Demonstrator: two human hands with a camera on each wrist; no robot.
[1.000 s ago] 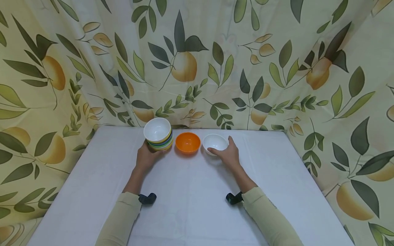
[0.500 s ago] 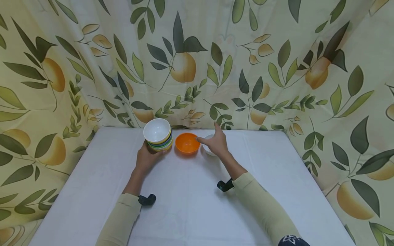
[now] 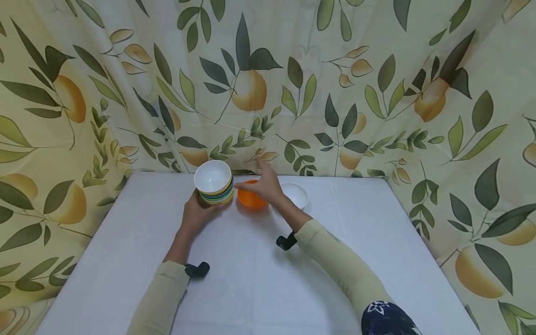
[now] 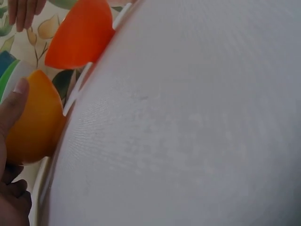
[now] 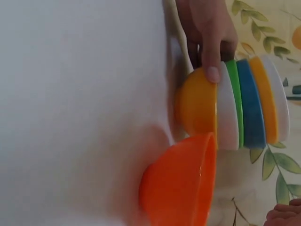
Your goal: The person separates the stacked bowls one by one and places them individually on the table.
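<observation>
A stack of nested bowls [image 3: 214, 183], white on top and yellow-orange at the base [image 5: 197, 106], stands at the back of the white table [image 3: 259, 279]. My left hand [image 3: 200, 210] grips the stack from the near side, its thumb [image 4: 11, 106] on the lowest bowl [image 4: 33, 122]. An orange bowl [image 3: 248, 200] sits just right of the stack and shows in both wrist views [image 4: 80, 35] [image 5: 181, 183]. My right hand [image 3: 254, 182] hovers open over it with spread fingers, reaching toward the stack and holding nothing. A white bowl [image 3: 296, 194] stands alone to the right.
A leaf-and-fruit patterned curtain [image 3: 335, 93] closes in the table at the back and on both sides. Bare white tabletop stretches from the bowls to the near edge. A small black camera mount [image 3: 286, 242] sits on each wrist.
My right hand has let go of the white bowl and moved left, over the orange bowl and toward the stack. The left hand has kept its hold on the stack.
</observation>
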